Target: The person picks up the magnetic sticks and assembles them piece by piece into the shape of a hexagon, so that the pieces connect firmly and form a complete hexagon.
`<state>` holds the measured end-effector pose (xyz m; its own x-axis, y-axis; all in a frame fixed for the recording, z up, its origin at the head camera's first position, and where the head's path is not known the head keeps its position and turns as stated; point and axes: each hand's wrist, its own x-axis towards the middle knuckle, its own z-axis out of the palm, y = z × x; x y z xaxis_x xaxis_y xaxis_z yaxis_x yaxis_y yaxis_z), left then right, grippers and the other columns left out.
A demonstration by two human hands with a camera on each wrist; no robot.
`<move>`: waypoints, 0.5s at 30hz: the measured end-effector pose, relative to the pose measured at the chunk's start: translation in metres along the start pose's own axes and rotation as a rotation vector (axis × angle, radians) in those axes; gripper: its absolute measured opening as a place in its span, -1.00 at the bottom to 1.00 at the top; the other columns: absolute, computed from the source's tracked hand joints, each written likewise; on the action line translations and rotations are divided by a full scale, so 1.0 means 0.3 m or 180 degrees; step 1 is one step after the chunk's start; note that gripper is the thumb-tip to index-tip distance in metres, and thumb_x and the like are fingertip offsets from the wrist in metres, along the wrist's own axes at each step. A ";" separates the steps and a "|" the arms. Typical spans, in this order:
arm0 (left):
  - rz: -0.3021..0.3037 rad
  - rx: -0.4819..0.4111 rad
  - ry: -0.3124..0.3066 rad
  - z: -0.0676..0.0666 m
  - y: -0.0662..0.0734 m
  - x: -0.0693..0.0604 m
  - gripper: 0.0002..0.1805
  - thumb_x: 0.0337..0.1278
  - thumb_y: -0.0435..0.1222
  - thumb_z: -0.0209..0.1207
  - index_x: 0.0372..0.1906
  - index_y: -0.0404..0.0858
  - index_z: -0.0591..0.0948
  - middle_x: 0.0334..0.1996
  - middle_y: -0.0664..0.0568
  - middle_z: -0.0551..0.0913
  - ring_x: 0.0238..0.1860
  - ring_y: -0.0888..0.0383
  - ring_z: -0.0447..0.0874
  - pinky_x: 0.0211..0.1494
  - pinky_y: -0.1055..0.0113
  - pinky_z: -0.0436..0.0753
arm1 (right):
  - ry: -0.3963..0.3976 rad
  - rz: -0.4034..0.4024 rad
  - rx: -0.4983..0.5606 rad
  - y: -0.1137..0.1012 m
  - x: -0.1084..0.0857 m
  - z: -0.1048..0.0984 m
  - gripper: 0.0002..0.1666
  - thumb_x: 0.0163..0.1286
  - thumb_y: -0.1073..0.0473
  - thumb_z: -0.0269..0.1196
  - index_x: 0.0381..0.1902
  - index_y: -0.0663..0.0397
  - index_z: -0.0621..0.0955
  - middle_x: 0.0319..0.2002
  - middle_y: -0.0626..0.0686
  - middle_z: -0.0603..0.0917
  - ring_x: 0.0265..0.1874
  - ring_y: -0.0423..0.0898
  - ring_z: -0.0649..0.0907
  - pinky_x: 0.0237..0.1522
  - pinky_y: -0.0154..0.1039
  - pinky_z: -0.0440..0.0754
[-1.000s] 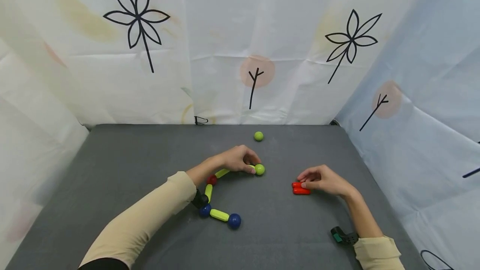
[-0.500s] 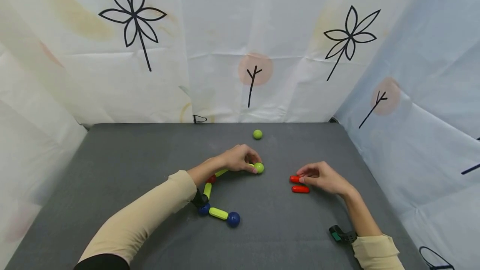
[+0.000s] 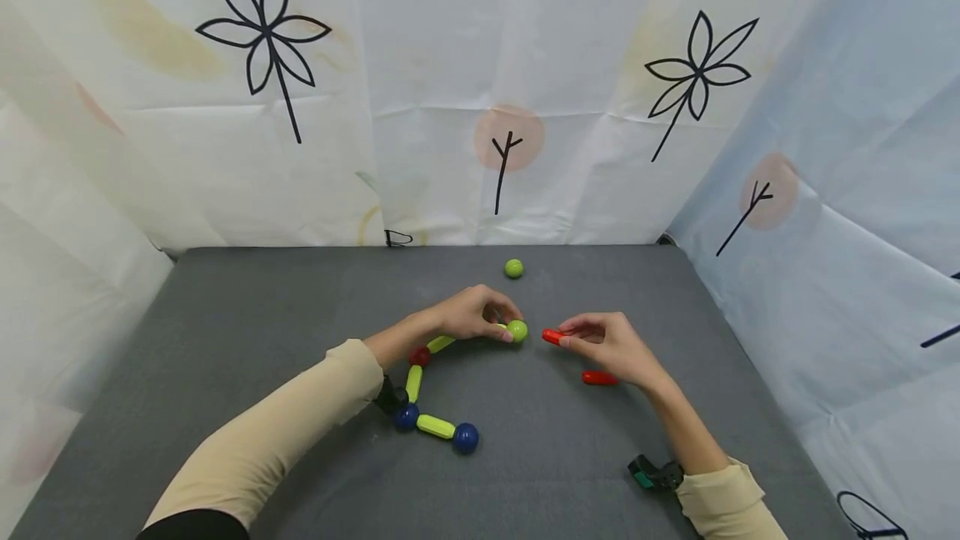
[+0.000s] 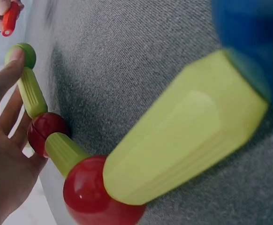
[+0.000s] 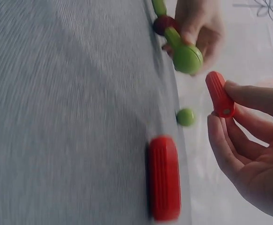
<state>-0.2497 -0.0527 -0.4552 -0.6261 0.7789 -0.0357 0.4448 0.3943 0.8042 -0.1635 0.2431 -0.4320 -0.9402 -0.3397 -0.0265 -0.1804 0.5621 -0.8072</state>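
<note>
My left hand [image 3: 476,312] pinches the green ball [image 3: 517,331] at the far end of a chain of magnetic balls and rods. The chain has several yellow-green rods [image 4: 174,136], two red balls [image 4: 96,190] and two blue balls [image 3: 465,437]; the left hand and wrist hide part of it in the head view. Between its thumb and fingers, my right hand [image 3: 611,344] holds a red magnetic rod [image 5: 219,95], slightly apart from the green ball. Nearer the body, a second red rod [image 3: 599,377] lies on the grey surface.
A loose green ball [image 3: 513,268] sits near the back of the grey table [image 3: 300,290]. White patterned cloth [image 3: 435,107] hangs behind and along both sides. Each wrist wears a black camera strap [image 3: 656,473].
My right hand has picked up one of the two red rods and carried it left toward the green ball. The other rod stays on the table. My left hand keeps its grip.
</note>
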 end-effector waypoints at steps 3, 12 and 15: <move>0.0051 -0.0026 0.0027 -0.002 -0.003 -0.004 -0.64 0.37 -0.28 0.45 0.20 -0.24 0.77 0.09 -0.07 0.85 0.05 0.18 0.77 0.19 0.36 0.71 | 0.0015 -0.0042 -0.0016 -0.021 0.016 0.028 -0.75 0.50 0.20 0.44 0.02 0.25 0.80 -0.11 0.22 0.86 -0.17 0.15 0.85 -0.14 -0.34 0.77; 0.0109 -0.0088 0.0085 -0.010 -0.005 -0.020 -0.64 0.38 -0.31 0.45 0.21 -0.26 0.76 0.13 -0.09 0.84 0.06 0.16 0.77 0.27 0.31 0.72 | 0.0098 -0.0267 -0.0043 -0.048 0.054 0.076 -0.77 0.50 0.24 0.44 0.00 0.29 0.79 -0.13 0.24 0.87 -0.17 0.18 0.85 -0.16 -0.45 0.74; 0.0080 -0.0096 0.0096 -0.008 0.000 -0.023 -0.64 0.39 -0.30 0.44 0.21 -0.26 0.76 0.14 -0.09 0.83 0.07 0.13 0.77 0.30 0.25 0.72 | 0.0100 -0.0280 -0.0029 -0.047 0.056 0.077 -0.78 0.50 0.25 0.43 0.00 0.29 0.79 -0.13 0.25 0.87 -0.18 0.20 0.85 -0.17 -0.45 0.74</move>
<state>-0.2471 -0.0593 -0.4537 -0.6341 0.7732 0.0022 0.4414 0.3596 0.8221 -0.1700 0.2121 -0.4348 -0.9291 -0.3644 0.0630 -0.2653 0.5379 -0.8002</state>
